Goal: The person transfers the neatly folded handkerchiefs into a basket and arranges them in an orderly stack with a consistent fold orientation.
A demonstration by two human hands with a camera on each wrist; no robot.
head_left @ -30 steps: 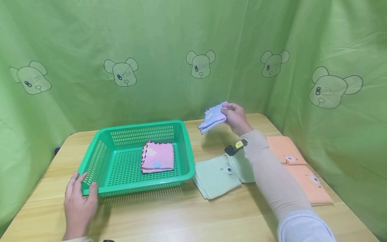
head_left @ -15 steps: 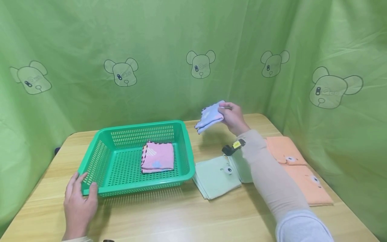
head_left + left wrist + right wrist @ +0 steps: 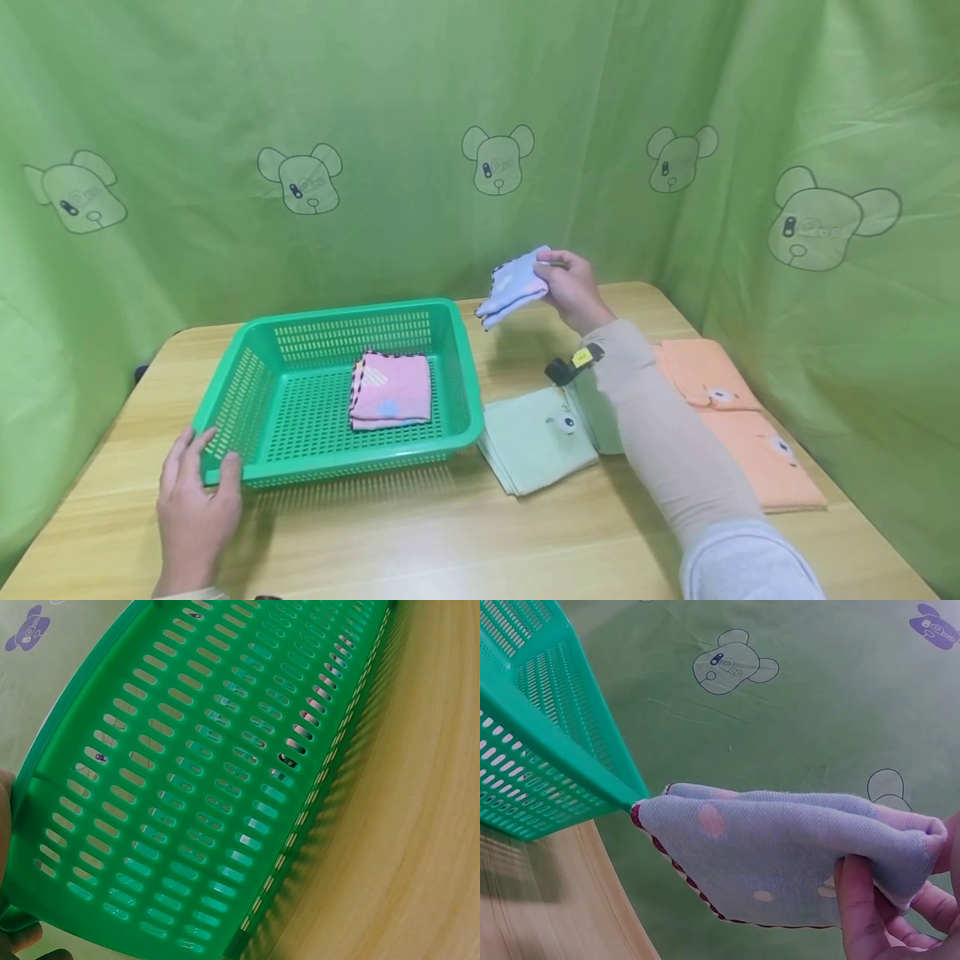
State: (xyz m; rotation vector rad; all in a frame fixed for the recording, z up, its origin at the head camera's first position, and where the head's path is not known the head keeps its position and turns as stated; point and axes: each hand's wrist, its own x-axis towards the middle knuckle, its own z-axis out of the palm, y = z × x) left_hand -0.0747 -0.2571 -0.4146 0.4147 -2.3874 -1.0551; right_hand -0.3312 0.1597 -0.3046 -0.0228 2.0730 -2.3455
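A small folded blue towel with a dark checked edge is held above the table by my right hand, pinched between thumb and fingers. Pink patches show on this towel in the right wrist view. My left hand grips the near left corner of a green plastic basket, and fingertips show under the rim in the left wrist view. Inside the basket, toward its right end, lies a folded pink towel. The blue towel is to the right of the basket's far right corner, apart from it.
Folded pale green towels lie beside the basket's right end, partly under my right forearm. Folded orange towels lie along the right edge of the wooden table. A green curtain surrounds the table's back and sides.
My right hand has moved slightly left and up with the blue towel, closer to the basket. The left hand and the basket stay where they were.
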